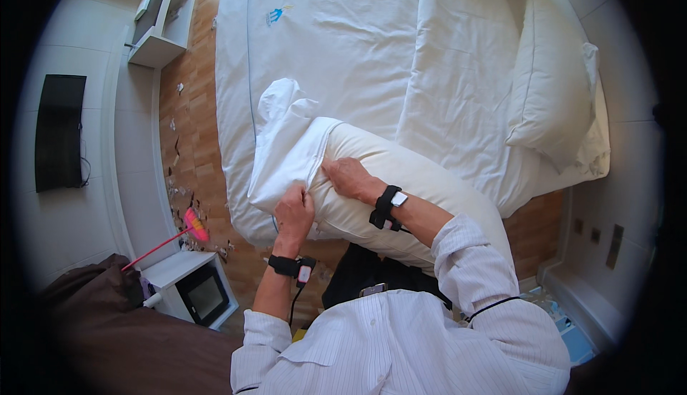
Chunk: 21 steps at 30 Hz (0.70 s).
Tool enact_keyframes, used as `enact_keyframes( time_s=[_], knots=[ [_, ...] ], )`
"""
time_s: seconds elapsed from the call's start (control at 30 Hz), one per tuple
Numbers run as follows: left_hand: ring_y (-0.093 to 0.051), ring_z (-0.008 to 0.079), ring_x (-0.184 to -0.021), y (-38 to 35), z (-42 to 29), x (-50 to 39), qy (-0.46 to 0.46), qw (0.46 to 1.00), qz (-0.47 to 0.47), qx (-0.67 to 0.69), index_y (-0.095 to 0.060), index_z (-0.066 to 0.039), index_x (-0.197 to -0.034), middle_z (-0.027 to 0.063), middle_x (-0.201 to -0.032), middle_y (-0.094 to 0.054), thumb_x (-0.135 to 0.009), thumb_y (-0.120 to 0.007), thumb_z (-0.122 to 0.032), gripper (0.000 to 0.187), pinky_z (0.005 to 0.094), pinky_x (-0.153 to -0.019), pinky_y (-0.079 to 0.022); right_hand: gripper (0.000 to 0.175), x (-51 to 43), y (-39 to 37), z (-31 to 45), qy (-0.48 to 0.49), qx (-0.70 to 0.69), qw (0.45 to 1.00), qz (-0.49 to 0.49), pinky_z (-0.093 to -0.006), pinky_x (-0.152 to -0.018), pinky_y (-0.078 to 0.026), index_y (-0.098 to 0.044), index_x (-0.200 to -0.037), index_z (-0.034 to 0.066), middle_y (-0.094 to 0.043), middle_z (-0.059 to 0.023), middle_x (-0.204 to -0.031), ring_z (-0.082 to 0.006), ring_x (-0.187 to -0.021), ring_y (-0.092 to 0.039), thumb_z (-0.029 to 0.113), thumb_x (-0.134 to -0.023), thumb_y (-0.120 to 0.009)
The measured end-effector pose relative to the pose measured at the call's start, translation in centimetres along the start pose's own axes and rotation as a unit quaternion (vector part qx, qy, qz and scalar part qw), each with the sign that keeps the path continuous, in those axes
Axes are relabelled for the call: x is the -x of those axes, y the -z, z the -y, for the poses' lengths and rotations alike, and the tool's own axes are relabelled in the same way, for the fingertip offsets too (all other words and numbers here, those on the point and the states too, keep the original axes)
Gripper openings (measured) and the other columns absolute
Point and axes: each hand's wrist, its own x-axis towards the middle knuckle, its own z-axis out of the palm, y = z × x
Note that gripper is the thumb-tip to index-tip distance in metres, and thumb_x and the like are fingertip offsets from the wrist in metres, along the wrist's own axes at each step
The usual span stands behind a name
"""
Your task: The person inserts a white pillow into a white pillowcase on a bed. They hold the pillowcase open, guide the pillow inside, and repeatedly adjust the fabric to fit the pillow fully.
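Observation:
A cream pillow [408, 180] lies across the near edge of the bed, its left end inside a white pillowcase [290, 153]. The case's far part is loose and bunched on the bed. My left hand [294, 212] grips the near side of the case's open edge, fingers closed on the cloth. On the far side of that edge, my right hand [351, 179] rests on the pillow with its fingers curled at the hem; the fingertips are partly hidden, so its hold is unclear. Both wrists wear black straps with small devices.
Another pillow [553, 78] lies at the right end of the white-sheeted bed [333, 62]. Scraps litter the wooden floor [198, 121] at left, near a pink broom [196, 226]. A white cabinet [188, 287] and brown curtain-like cloth [129, 341] are at lower left.

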Motion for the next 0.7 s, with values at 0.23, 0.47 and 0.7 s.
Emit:
enact_keyframes(
  time_s=[0.23, 0.47, 0.7],
  knots=[
    [-0.068, 0.0473, -0.082, -1.2, -1.2, -1.6, -0.013, 0.999, 0.03, -0.001, -0.065, -0.003, -0.092, 0.0223, -0.09, -0.071, -0.096, -0.069, -0.016, 0.013, 0.0546, -0.071, -0.053, 0.03, -0.6, 1.4, -0.5, 0.0, -0.033, 0.999, -0.021, -0.0529, -0.083, -0.058, -0.061, -0.121, 0.0018, -0.075, -0.0237, -0.093, -0.0434, -0.093, -0.074, 0.008, -0.092, -0.066],
    [-0.068, 0.0456, -0.085, -0.6, -3.7, 1.0, -0.132, 0.985, 0.091, 0.065, -0.064, -0.004, -0.094, 0.0213, -0.088, -0.069, -0.096, -0.069, -0.012, 0.009, 0.0533, -0.07, -0.052, 0.011, -4.1, 3.6, -2.8, 0.088, 0.15, 0.984, 0.02, -0.049, -0.075, -0.062, -0.074, -0.096, 0.0038, -0.076, -0.0207, -0.091, -0.0381, -0.091, -0.078, 0.008, -0.09, -0.066],
    [-0.068, 0.0406, -0.089, -2.2, -4.3, 0.6, -0.1, 0.992, 0.031, -0.069, -0.06, -0.005, -0.092, 0.0159, -0.094, -0.067, -0.092, -0.064, -0.006, 0.004, 0.052, -0.075, -0.054, 0.011, 0.8, 7.3, -6.4, 0.056, 0.216, 0.975, -0.007, -0.0441, -0.073, -0.063, -0.078, -0.084, 0.0025, -0.079, -0.0188, -0.09, -0.0353, -0.087, -0.079, 0.009, -0.084, -0.069]
  ],
)
